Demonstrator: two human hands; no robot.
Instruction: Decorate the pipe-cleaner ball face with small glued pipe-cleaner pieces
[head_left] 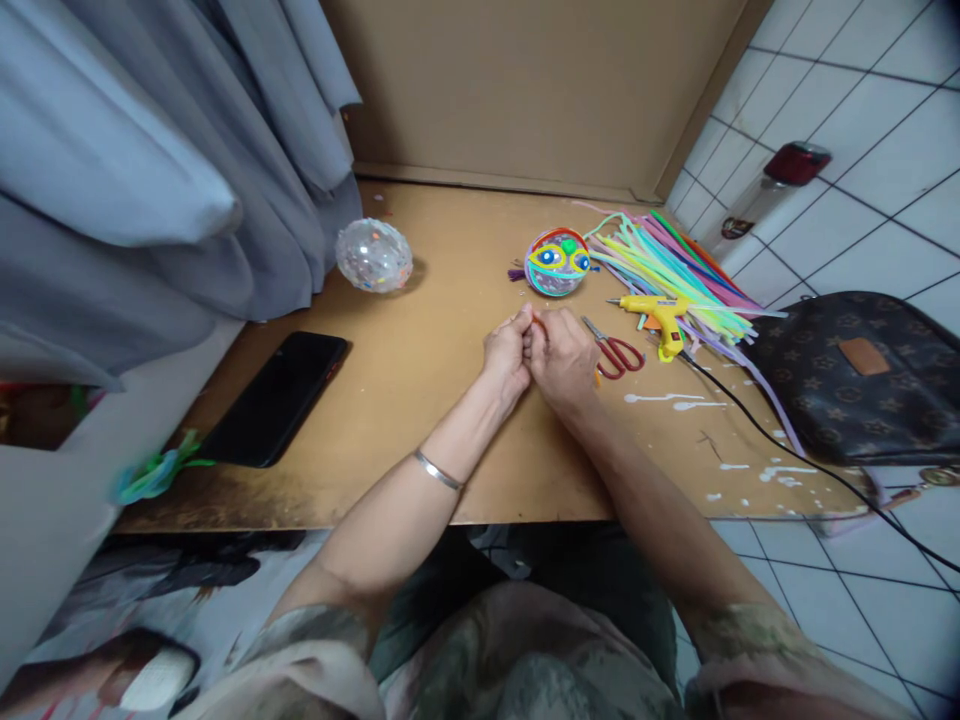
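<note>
My left hand and my right hand meet at the middle of a low wooden board, fingers closed together on a small orange pipe cleaner pinched between them. Most of that piece is hidden by the fingers. Just beyond the hands sits a clear ball wrapped in coloured pipe cleaners with two blue eyes. Red-handled scissors lie right beside my right hand. A silver bangle circles my left wrist.
A yellow glue gun with a black cord lies on a pile of coloured pipe cleaners. A plain clear ball, a black phone, grey curtain at left, brown patterned bag and a bottle at right.
</note>
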